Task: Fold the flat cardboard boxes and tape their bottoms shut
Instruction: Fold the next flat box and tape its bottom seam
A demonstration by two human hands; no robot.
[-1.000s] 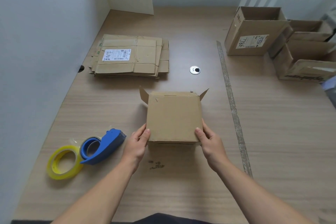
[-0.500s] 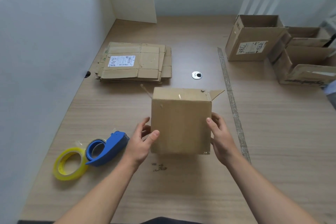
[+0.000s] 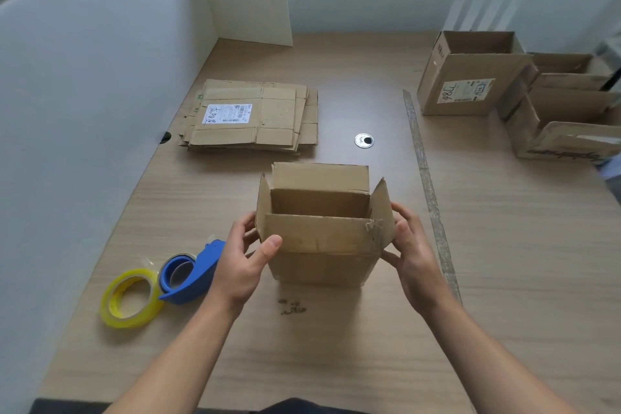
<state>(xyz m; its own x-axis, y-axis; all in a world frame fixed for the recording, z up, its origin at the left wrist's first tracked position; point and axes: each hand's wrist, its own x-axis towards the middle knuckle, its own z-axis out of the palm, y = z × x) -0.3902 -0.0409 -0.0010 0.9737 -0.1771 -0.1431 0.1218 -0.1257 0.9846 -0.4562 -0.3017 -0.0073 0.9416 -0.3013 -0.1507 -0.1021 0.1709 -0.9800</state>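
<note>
Hands [image 3: 240, 265] [image 3: 415, 259] grip a creased, square-sided brown cardboard box [image 3: 322, 245].

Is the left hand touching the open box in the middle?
Touching. The head view shows the left hand with its thumb pressed on the front of the box and its fingers curled round the left side.

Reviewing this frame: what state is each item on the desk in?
held box: folded into shape, flaps open toward the camera.
left hand: grips the box's left side.
right hand: holds the box's right side.
flat boxes: stacked, lying flat.
blue tape dispenser: lying on the desk, untouched.
yellow tape roll: lying beside the dispenser.
boxes at right: erected, open.
</note>
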